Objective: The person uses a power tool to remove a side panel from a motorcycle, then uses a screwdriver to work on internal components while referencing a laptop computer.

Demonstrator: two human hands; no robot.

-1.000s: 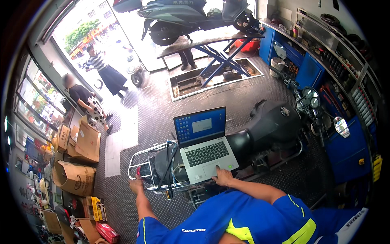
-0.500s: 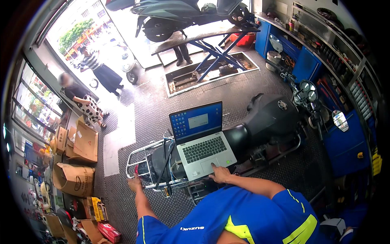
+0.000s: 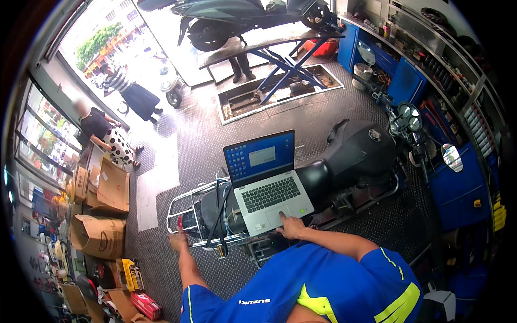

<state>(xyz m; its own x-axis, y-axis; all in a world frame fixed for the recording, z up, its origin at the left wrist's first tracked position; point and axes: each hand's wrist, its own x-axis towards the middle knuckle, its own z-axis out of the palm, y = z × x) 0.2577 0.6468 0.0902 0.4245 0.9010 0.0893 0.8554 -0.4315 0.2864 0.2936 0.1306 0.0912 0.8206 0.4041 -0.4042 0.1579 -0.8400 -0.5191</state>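
A silver laptop (image 3: 267, 189) lies open on the seat (image 3: 312, 178) of a black motorcycle (image 3: 358, 153), its screen lit with icons and a small window. My right hand (image 3: 292, 227) is at the laptop's near edge, one finger stretched onto the touchpad (image 3: 277, 217) and the others bent by the edge. It holds nothing. At the back end of the motorcycle, my left hand (image 3: 178, 242) is closed at the corner of the chrome rear rack (image 3: 186, 200); its fingertips are partly hidden. Dark straps and thin cables (image 3: 222, 207) hang between rack and laptop.
A grey scooter (image 3: 242, 24) stands on a blue scissor lift (image 3: 288, 67) over a floor pit. Two people (image 3: 102, 132) are at the left by the doorway. Cardboard boxes (image 3: 99, 237) line the left side; a workbench and blue cabinets (image 3: 404, 83) line the right.
Both my hands stay where they were, on the touchpad and at the rack. The person nearest the boxes has shifted slightly in posture. The view has moved a little.
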